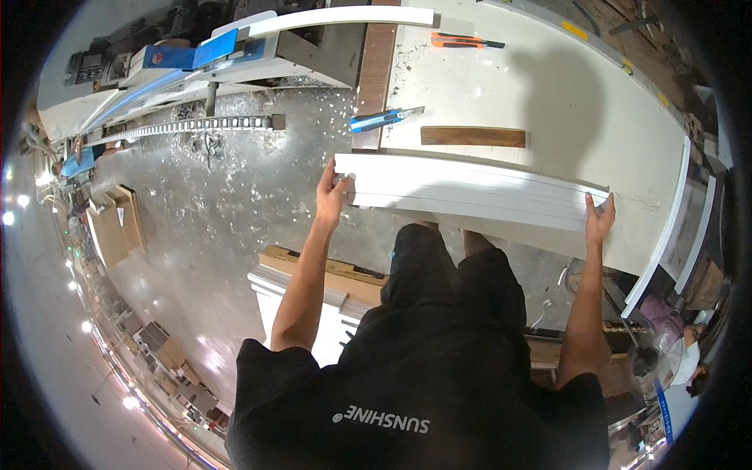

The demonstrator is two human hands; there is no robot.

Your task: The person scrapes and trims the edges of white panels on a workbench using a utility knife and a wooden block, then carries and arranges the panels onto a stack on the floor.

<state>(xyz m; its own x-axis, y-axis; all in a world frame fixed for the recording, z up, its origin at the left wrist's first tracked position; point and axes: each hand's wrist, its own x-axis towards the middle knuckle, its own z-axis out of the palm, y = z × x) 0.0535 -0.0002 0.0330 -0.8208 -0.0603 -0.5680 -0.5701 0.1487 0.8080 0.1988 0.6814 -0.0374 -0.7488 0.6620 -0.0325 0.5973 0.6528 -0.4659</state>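
A stack of long white strips lies across the near edge of the pale worktable, its left end reaching past the table over the floor. My left hand grips that left end, fingers round the far edge and thumb on the near side. At the opposite end my right hand is closed on the stack in the same way. Just beyond the strips are a short dark-brown wooden strip and a blue utility knife with its blade out. Farther back lies an orange-and-black utility knife.
A brown board runs along the table's left side. White edging borders the right. A machine with a roller track stands to the left over a scrap-strewn floor. Cardboard-topped white panels are by my left arm. Other people are at the far edges.
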